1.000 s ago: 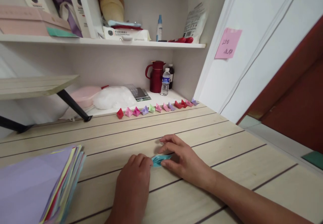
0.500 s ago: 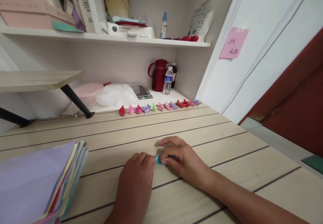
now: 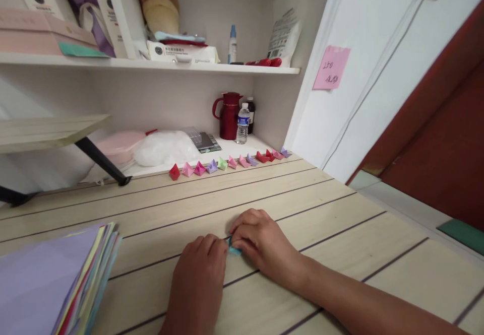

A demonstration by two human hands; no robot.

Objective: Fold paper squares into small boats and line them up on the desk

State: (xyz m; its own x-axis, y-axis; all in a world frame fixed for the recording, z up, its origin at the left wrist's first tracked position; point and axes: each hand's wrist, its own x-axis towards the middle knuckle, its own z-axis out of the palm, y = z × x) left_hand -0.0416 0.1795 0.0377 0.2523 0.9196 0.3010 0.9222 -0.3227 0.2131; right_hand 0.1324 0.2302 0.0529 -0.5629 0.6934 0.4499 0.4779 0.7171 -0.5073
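Note:
A small folded piece of teal paper [image 3: 235, 250] lies low over the wooden tabletop between my two hands, mostly covered by fingers. My right hand [image 3: 264, 244] pinches its right side between thumb and fingertips, the other fingers curled in. My left hand [image 3: 199, 279] is closed at the paper's left end, its thumb hidden beneath the fingers. Beyond the hands, a row of small folded paper boats in red, pink, purple and green runs along the table's back edge, with a red one [image 3: 174, 172] at its left end.
A stack of coloured paper sheets [image 3: 49, 274] lies at the left. Behind the table, a white shelf holds a red jug [image 3: 229, 116], a water bottle [image 3: 242, 125] and a white plastic bag [image 3: 165, 147]. A small raised stand [image 3: 53, 129] has black legs on the table.
My right hand's raised index finger has come down and curled toward the teal paper. The whole view has shifted slightly, moving the scene left. My left hand stays at the paper.

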